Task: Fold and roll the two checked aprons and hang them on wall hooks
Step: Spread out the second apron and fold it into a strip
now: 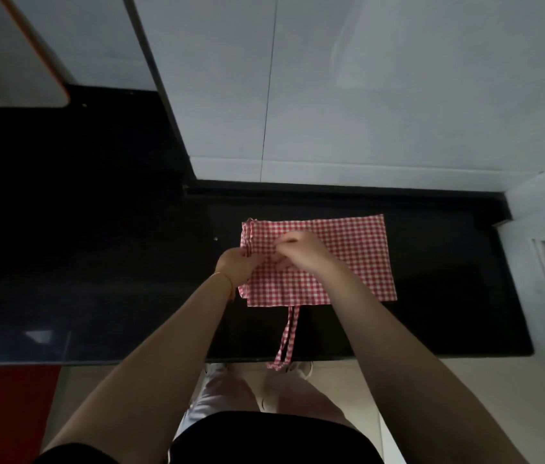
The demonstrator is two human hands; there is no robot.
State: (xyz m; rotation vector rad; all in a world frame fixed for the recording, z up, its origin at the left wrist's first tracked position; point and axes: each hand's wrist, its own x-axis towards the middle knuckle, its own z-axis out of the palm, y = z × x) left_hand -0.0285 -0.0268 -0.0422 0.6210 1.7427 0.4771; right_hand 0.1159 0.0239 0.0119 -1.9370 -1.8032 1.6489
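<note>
Stretching across most of the view, a black countertop (448,296) runs from a dark left half to a raised lip at its right edge, with pale wall tiles (364,95) standing behind its back edge. Folded into a flat rectangle, a red-and-white checked apron (348,262) lies on the right half of the countertop, nearer the back edge than the front, with bare dark surface all round it and the widest open stretch to its left. Its strap (287,336) trails from the near edge of the cloth and hangs over the countertop's front edge. The right hand (301,251) rests on top of the apron's left part, fingers curled and seemingly pinching a bit of cloth, though the dim light makes the grip hard to read. The left hand (236,262) sits at the apron's left edge, where the folded layers stack, fingers bent round that edge. A thin bracelet (225,279) circles the left wrist. A white board with an orange rim (13,61) leans at the far left corner.
</note>
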